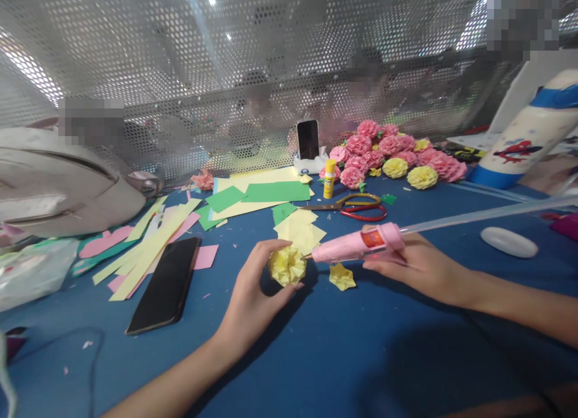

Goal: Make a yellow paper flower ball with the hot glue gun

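Note:
My left hand (253,297) pinches a yellow folded paper flower (287,265) just above the blue table (343,352). My right hand (419,267) grips a pink glue gun (356,245) with a long clear glue stick trailing to the right. The gun's nozzle touches the flower's right side. A small crumpled yellow paper piece (341,277) lies on the table just below the gun. Several yellow paper squares (300,231) lie right behind the flower.
A black phone (166,285) lies flat at left beside yellow, pink and green paper strips (149,246). Scissors (356,207), a glue stick (330,178), a standing phone (307,140) and a heap of pink and yellow paper flowers (392,156) sit behind. A white bottle (526,135) leans at right.

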`<action>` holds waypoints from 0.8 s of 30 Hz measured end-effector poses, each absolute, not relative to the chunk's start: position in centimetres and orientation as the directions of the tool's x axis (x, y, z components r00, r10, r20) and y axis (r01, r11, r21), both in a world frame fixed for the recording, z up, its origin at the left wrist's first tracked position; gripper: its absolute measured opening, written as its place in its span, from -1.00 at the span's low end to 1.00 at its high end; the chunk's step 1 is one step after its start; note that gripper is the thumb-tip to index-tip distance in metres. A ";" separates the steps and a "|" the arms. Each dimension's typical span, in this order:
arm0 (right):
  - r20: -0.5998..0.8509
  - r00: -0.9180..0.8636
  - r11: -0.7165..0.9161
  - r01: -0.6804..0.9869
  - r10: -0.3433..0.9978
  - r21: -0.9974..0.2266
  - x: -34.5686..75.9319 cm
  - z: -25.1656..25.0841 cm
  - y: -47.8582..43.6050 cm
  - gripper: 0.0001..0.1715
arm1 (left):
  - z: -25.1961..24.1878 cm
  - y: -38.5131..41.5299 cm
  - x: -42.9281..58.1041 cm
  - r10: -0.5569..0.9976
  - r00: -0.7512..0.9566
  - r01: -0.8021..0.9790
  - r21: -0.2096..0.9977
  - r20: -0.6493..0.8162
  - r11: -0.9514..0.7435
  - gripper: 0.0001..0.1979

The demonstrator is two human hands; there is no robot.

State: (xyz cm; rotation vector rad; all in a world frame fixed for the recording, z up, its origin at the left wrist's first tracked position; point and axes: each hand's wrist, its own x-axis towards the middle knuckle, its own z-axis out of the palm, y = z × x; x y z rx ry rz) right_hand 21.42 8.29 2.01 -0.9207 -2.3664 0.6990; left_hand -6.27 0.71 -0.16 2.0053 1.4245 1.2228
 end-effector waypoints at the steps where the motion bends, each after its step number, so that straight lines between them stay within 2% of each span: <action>1: 0.274 -0.649 0.650 0.452 0.710 -0.611 21.4 2.1 8.3 -0.59 | -0.2 0.7 -6.3 0.901 0.104 0.554 0.728 0.421 -0.404 -0.55; 7: 0.310 -0.657 0.687 0.446 0.687 -0.574 21.4 2.1 8.5 -0.60 | -0.6 0.6 -6.3 0.928 0.073 0.486 0.799 0.366 -0.354 -0.49; 12: 0.325 -0.647 0.685 0.439 0.690 -0.581 21.3 2.1 8.6 -0.63 | -0.6 0.4 -6.1 0.937 0.073 0.385 0.857 0.343 -0.343 -0.55; 19: 0.347 -0.632 0.690 0.443 0.693 -0.573 21.6 1.9 8.8 -0.61 | -0.5 0.6 -5.9 0.929 0.086 0.314 0.875 0.360 -0.368 -0.63; 24: 0.347 -0.624 0.687 0.456 0.700 -0.566 21.8 1.6 9.1 -0.55 | -0.3 0.5 -6.0 0.964 0.094 0.290 0.919 0.250 -0.267 -0.61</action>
